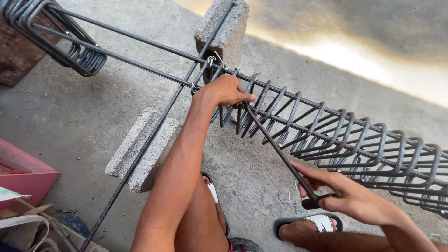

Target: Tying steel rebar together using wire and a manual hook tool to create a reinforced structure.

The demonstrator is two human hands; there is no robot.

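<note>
1. We find the left hand [227, 91] closed on the top of the rebar cage [326, 135], at the stirrup nearest its left end, just beside the wire ties where a long crossing bar [154, 135] meets the cage. The grip appears to steady the stirrup against the long bars.
2. We find the right hand [347, 196] gripping the near end of a thin hooked tying tool [280, 154], fingers wrapped on its dark handle. The tool's shaft runs up and to the left, and its tip reaches the cage just under the left hand's fingers.
3. The left arm reaches far and straight from the lower middle of the view, wrist bent over the cage. The right arm enters from the lower right, wrist low and near the floor.
4. The cage runs from the middle towards the right, raised on two concrete blocks [140, 151], which we judge keeps it off the floor [84, 112] for access underneath.
5. A bundle of spare stirrups [70, 44] hangs at far left. Sandalled feet [308, 224] rest below the cage; a pink crate [23, 172] sits at near left.
</note>
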